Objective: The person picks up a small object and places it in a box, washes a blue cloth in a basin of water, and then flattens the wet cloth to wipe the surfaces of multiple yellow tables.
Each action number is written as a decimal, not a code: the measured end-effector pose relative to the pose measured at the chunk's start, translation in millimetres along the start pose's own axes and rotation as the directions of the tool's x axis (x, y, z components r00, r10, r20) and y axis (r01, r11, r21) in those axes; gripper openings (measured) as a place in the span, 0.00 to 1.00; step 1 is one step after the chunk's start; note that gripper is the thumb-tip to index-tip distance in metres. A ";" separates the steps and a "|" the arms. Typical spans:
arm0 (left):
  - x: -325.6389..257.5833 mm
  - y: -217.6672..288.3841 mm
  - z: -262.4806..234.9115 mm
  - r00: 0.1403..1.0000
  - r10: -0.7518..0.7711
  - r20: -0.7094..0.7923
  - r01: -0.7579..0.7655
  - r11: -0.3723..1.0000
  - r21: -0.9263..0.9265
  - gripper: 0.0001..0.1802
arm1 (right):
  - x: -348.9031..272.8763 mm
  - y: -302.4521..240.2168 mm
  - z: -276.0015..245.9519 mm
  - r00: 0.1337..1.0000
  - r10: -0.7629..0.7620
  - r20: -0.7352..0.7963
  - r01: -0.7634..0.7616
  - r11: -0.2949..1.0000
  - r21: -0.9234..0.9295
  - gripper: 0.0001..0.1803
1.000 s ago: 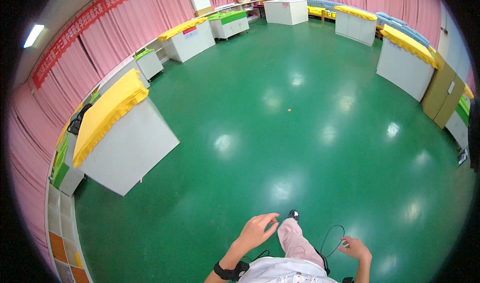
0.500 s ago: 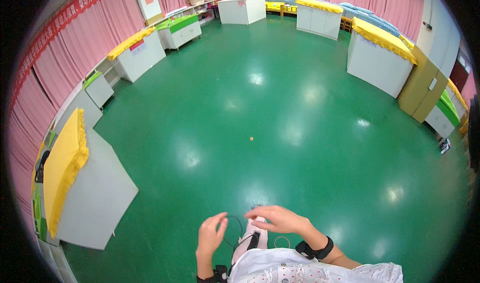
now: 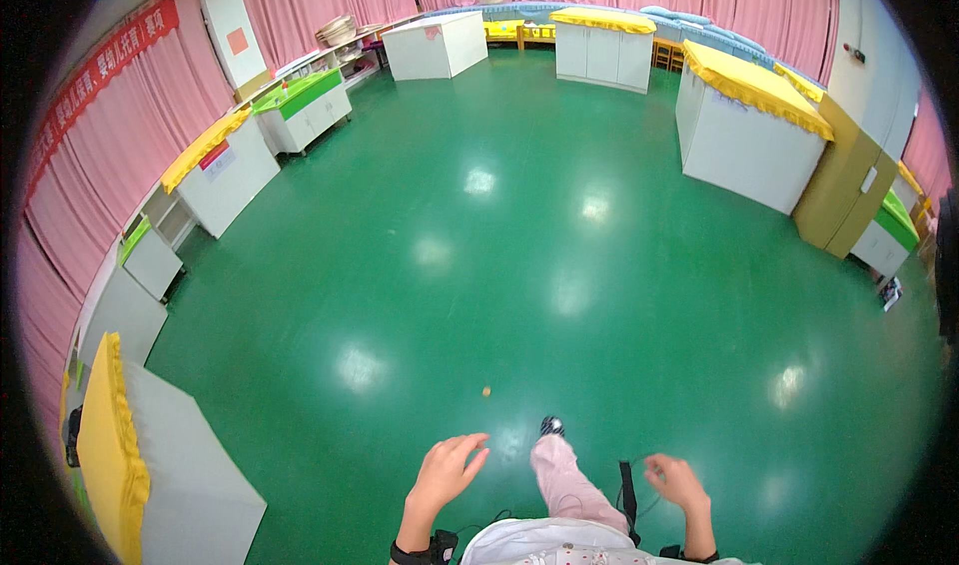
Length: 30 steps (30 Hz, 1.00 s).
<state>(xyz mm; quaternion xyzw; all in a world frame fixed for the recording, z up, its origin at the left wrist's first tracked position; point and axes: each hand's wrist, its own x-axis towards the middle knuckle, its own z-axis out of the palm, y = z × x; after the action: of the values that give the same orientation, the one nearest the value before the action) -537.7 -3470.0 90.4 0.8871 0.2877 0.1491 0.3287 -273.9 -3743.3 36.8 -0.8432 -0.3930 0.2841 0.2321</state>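
My left hand hangs in the air in front of my body, empty, its fingers loosely bent and thumb apart. My right hand is held out to the right at about the same height, its fingers relaxed and slightly curled with nothing seen in them. Just beyond the left hand, a small round orange-yellow thing lies on the green floor; neither hand touches it. One leg in pale pink trousers is stepped forward, ending in a dark shoe. Dark bands circle both wrists.
A white cabinet with a yellow cover stands close at the left. More white cabinets line the left side, such as a green-topped one. A covered cabinet and a tan column base stand at the right. Pink curtains hang behind.
I have stepped forward, and the small round thing is much nearer. My right hand has swung from the middle out to the right. The left hand has moved slightly right.
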 end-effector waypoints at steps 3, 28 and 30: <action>130.6 -23.7 -0.9 1.000 0.009 0.001 -0.009 0.999 -0.048 0.13 | 115.2 -23.7 -31.0 0.988 -0.056 0.141 0.047 0.997 0.064 0.16; 988.5 -300.9 -136.9 0.997 0.047 -0.061 -0.043 0.997 0.062 0.11 | 998.8 -170.5 -236.2 1.000 0.001 0.011 0.000 0.996 -0.085 0.21; 1056.8 -327.3 -144.4 0.993 0.005 -0.118 0.005 0.997 0.081 0.11 | 1068.4 -162.8 -240.0 0.996 0.088 -0.034 -0.094 0.947 -0.307 0.20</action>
<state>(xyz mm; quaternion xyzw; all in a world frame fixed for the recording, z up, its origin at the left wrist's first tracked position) 96.6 -2552.8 58.0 0.8894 0.3123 0.1895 0.2749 364.2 -2839.7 -4.8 -0.8890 -0.3909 0.2216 0.0881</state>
